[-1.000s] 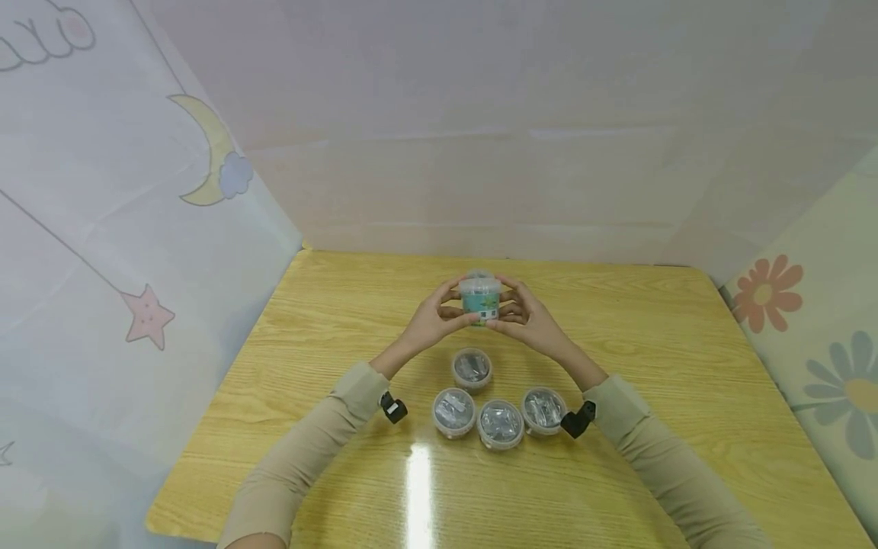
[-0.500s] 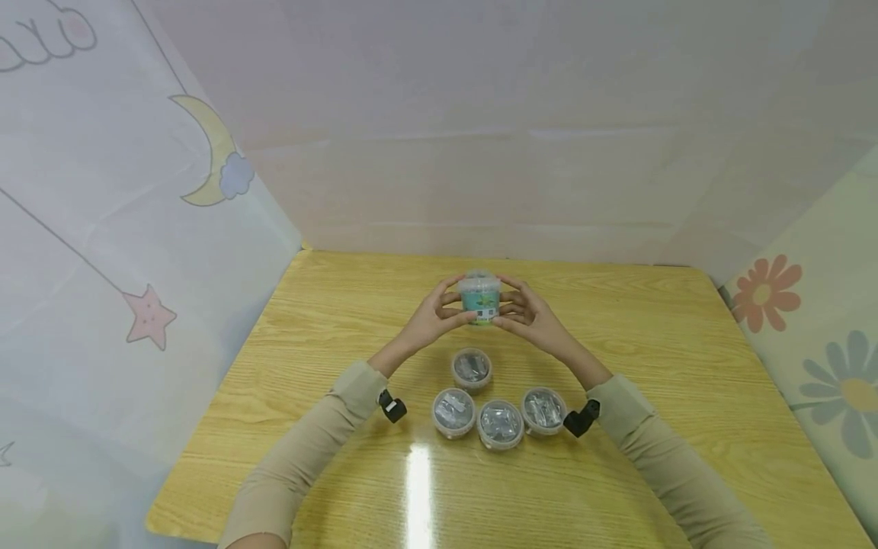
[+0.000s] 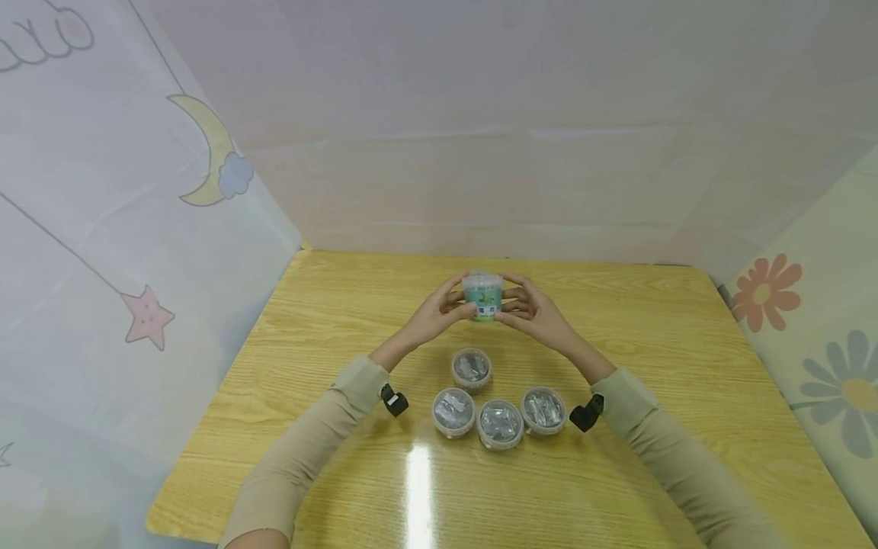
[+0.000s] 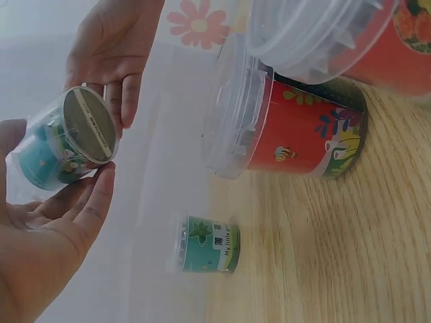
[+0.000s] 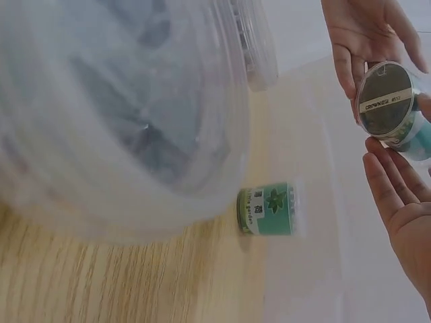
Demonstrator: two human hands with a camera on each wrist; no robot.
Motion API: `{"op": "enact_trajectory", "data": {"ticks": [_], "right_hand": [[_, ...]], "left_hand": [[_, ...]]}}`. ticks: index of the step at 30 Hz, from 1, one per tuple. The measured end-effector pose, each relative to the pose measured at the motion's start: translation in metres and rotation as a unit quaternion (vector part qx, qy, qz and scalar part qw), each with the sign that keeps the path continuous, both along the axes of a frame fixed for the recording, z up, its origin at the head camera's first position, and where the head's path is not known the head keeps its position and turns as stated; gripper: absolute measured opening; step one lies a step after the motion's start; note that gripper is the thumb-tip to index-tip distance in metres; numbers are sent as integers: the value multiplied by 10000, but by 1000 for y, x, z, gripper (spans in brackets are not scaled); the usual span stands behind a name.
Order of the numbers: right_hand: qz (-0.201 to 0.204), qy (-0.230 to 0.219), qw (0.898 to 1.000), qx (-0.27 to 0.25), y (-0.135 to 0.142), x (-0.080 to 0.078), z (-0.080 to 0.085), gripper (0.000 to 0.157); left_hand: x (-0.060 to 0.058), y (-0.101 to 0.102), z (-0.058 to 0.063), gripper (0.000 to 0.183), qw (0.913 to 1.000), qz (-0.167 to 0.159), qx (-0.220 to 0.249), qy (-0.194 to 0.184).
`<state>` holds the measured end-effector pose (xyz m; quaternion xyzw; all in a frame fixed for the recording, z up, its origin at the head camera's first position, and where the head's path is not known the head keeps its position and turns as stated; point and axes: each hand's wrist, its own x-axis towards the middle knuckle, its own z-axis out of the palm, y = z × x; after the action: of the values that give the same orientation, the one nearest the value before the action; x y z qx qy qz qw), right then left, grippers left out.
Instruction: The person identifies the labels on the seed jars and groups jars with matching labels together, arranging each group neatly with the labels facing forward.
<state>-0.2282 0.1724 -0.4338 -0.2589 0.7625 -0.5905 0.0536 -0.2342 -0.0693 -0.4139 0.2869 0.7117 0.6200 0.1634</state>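
Observation:
Between both hands, raised over the table, is a lidded plastic tub [image 3: 483,300] with a teal label showing a green plant. My left hand [image 3: 435,313] grips its left side, thumb in front and fingers behind. From the right, my right hand [image 3: 542,316] holds it the same way. Its dark round base [image 5: 386,101] with a pale printed strip faces the right wrist camera. A second teal tub [image 4: 211,245] stands upright on the table beyond, behind the held one in the head view.
Several clear-lidded tubs with silvery packets inside stand between the forearms: a rear tub [image 3: 472,367], a left tub [image 3: 453,410], a middle tub [image 3: 501,424] and a right tub [image 3: 544,409]. A red-labelled tub [image 4: 303,131] shows up close. Walls border the wooden table [image 3: 638,328].
The held tub has risen slightly and shifted a little right, and its label is turned more fully toward the head camera. Both hands move with it; the standing tubs stay put.

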Motion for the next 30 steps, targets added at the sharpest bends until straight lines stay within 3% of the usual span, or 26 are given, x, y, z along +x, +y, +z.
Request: {"op": "enact_trajectory", "data": {"ticks": [8,15,22,30], "right_hand": [[69,-12,9999,114,-2,7,19,68],[7,80,9992,394,-4,3,23,67],[-173,36,9975,679,-6,-1,27,60],[-515,37,9939,971,-5,-5,33,52]], "left_hand": [[-5,4,4,56,9997,-2,33,-251],[-23,9,-14,56,9984,221,-78,-509],[-29,12,-18,59,9979,369,-426,-309],[-35,17,-18,62,9982,137,-551,-188]]}}
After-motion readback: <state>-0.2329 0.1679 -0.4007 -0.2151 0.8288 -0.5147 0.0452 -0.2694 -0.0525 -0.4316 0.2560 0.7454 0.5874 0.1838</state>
